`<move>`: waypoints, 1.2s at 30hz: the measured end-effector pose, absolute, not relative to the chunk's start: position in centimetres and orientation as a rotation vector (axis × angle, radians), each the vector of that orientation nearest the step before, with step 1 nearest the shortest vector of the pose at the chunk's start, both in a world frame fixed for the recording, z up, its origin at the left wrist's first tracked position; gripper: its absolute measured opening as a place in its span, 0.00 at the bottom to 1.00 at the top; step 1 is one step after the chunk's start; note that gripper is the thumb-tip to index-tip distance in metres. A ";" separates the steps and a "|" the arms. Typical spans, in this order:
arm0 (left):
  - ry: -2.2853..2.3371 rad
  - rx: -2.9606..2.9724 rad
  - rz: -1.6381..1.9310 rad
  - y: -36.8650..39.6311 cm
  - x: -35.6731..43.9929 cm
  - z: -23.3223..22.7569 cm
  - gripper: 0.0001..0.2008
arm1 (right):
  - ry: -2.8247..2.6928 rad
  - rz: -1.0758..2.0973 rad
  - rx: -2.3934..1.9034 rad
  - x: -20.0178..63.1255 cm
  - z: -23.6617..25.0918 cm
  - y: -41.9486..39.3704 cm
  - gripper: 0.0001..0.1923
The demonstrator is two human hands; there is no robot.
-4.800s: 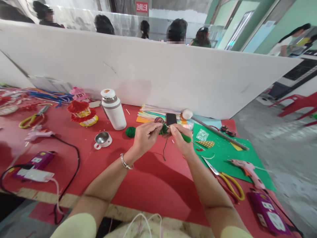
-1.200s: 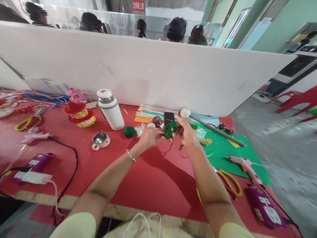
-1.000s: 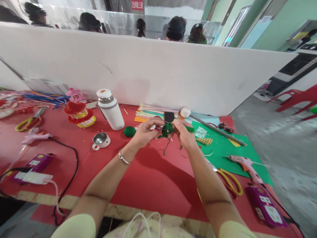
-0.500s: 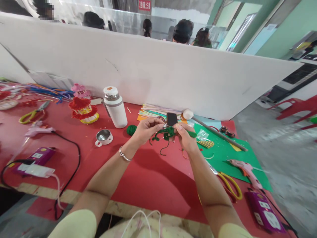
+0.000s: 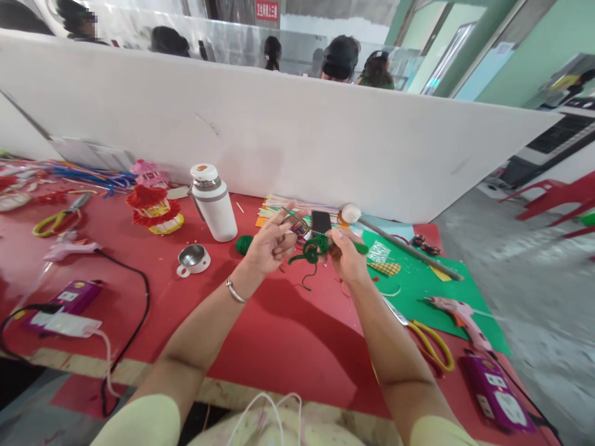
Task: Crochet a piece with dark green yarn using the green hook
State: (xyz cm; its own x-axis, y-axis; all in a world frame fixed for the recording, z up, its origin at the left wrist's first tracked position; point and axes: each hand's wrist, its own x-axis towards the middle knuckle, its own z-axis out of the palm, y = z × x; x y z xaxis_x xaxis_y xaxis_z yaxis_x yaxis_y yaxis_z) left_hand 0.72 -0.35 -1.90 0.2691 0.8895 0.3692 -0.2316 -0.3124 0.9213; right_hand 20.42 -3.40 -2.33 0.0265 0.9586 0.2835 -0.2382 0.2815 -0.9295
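Note:
My right hand (image 5: 349, 255) pinches a crochet hook, whose green handle (image 5: 361, 248) sticks out past the fingers. At its fingertips hangs a dark green crocheted piece (image 5: 316, 248) with curled strips and a loose tail, held above the red tabletop. My left hand (image 5: 272, 244) is just left of the piece, index finger raised, the other fingers curled, with a strand of green yarn (image 5: 294, 215) running over it. Behind the left wrist rests a ball of green yarn (image 5: 244, 244). The hook's tip is too small to make out.
A white flask (image 5: 214, 207) and a steel cup (image 5: 194, 259) stand to the left. On the right are yellow-handled scissors (image 5: 432, 347), a pink glue gun (image 5: 460, 316), a purple power strip (image 5: 497, 390) and a green sheet (image 5: 478, 291). A white partition (image 5: 325, 142) rises behind.
My left hand has moved slightly left, away from the green piece, its index finger lifting and the yarn drawn up over it. My right hand stays almost in place with the hook.

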 end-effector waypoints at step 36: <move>0.995 1.815 1.530 3.1 -5.4 8.1 0.11 | -0.917 1.145 -0.779 20.8 -1.8 -2.6 0.19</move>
